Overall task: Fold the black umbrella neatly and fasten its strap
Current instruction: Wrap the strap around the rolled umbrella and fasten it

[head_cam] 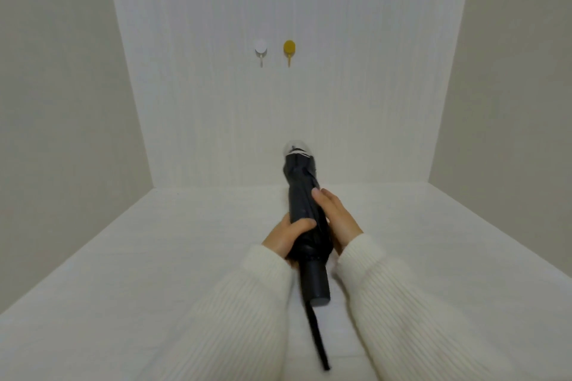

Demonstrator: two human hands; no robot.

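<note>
The black umbrella (301, 195) is collapsed and rolled, held in the air above the white surface with its tip pointing away from me and its black handle (315, 283) toward me. My left hand (286, 237) grips the canopy just above the handle, thumb across the top. My right hand (335, 215) is wrapped round the canopy from the right side, fingers along the fabric. A black wrist loop (318, 337) hangs from the handle end. The fastening strap cannot be made out among the folds.
A white surface (154, 257) lies below, boxed in by a white back wall and pale side walls. Two adhesive hooks are stuck to the back wall: a white hook (260, 49) and a yellow hook (289, 49).
</note>
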